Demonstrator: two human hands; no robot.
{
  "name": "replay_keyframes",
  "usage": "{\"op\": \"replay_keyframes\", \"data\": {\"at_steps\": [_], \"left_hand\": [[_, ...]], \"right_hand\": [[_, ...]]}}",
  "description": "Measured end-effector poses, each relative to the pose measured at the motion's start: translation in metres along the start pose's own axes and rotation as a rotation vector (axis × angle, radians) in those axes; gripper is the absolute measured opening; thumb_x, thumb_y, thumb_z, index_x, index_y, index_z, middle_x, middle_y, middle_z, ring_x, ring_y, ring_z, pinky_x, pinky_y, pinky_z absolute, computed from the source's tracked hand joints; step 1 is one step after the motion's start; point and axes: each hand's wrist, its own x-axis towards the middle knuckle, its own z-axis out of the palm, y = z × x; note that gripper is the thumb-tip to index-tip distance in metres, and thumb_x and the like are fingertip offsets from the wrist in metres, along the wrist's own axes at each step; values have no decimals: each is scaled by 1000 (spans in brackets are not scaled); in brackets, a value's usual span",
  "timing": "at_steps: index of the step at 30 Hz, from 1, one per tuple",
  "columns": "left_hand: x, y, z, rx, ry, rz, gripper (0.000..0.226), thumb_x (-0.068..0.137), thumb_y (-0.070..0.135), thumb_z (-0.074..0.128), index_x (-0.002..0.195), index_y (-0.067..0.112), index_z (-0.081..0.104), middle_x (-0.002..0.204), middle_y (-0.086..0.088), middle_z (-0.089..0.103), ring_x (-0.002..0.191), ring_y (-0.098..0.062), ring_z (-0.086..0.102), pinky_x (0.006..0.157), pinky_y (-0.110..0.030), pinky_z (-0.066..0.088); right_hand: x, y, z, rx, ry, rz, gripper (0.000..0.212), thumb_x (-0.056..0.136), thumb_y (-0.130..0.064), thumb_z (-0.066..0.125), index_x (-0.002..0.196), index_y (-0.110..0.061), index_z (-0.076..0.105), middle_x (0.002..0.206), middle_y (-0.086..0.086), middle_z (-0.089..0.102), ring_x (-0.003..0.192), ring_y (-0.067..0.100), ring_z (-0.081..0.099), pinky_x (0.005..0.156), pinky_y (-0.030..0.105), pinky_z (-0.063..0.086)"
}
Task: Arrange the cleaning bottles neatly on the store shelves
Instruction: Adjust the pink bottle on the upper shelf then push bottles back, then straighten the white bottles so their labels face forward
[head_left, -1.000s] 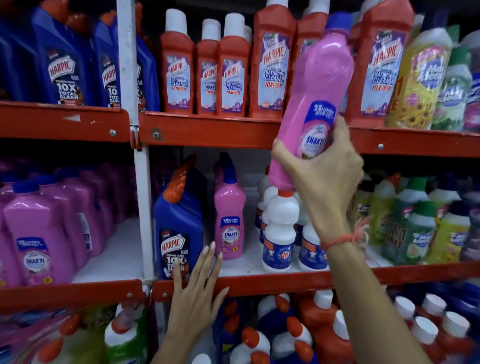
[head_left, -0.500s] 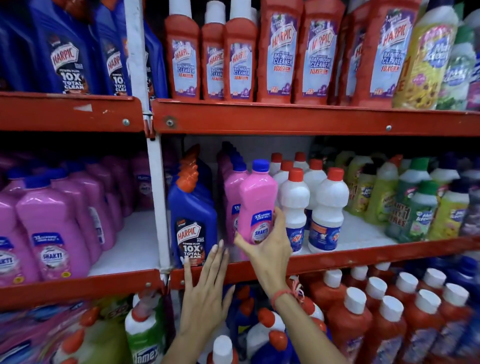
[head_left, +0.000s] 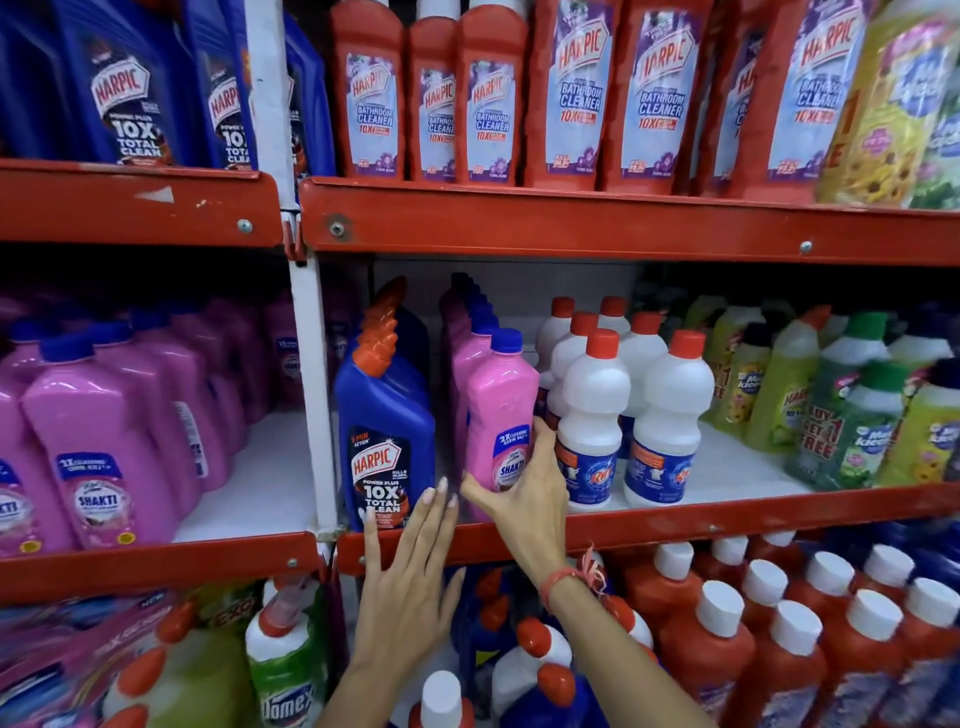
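A pink Shakti bottle (head_left: 501, 405) with a blue cap stands upright at the front of a row of pink bottles on the middle shelf (head_left: 675, 522). My right hand (head_left: 524, 499) wraps its lower part, thumb on the left and fingers on the right. My left hand (head_left: 410, 577) is flat with fingers spread, its fingertips touching the base of the blue Harpic bottle (head_left: 387, 436) just left of the pink one. It holds nothing.
White bottles with red caps (head_left: 592, 415) stand close on the right of the pink bottle, green ones (head_left: 831, 405) farther right. Red Harpic bottles (head_left: 582, 88) fill the shelf above. More pink bottles (head_left: 104, 436) sit in the left bay. Mixed bottles crowd the shelf below.
My right hand brought the pink bottle down from in front of the top shelf and set it on the middle shelf at the front of the pink row. My left hand moved slightly up.
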Motion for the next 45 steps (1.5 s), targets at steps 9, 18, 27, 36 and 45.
{"op": "replay_keyframes", "data": {"at_steps": [9, 18, 27, 36, 45], "left_hand": [[-2, 25, -14, -107, 134, -94, 74, 91, 44, 47, 154, 13, 21, 163, -7, 22, 151, -21, 17, 115, -66, 19], [59, 129, -46, -601, 376, -48, 47, 93, 23, 52, 137, 7, 49, 140, -9, 55, 131, -17, 48, 108, -31, 40], [106, 214, -53, -1201, -96, -393, 68, 91, 64, 27, 152, 32, 25, 158, 17, 29, 141, 8, 23, 114, -14, 19], [133, 214, -51, -1454, -187, -440, 71, 87, 77, 25, 147, 39, 34, 155, 17, 38, 142, 0, 32, 121, -42, 26], [114, 204, -63, -1180, 223, -489, 42, 99, 48, 34, 128, 28, 58, 126, 12, 63, 117, -1, 58, 100, -31, 49]], "right_hand": [[1, 9, -36, 62, -231, -63, 90, 80, -39, 82, 153, -21, 33, 148, -6, 50, 127, 1, 49, 101, 7, 39], [22, 52, -153, 179, 247, -237, 3, 97, -27, 60, 97, -24, 61, 89, -4, 68, 83, 13, 66, 76, 26, 53], [64, 107, -195, 379, -339, 248, 72, 88, -70, 30, 152, -36, 33, 158, -16, 33, 147, 6, 32, 124, 36, 25], [58, 106, -205, 448, -485, 240, 39, 89, -75, 24, 99, -72, 62, 100, -47, 66, 104, -26, 59, 88, 7, 42], [35, 79, -190, 389, 97, 46, 36, 101, -59, 36, 109, -36, 62, 112, -7, 69, 108, 9, 66, 89, 27, 54]]}}
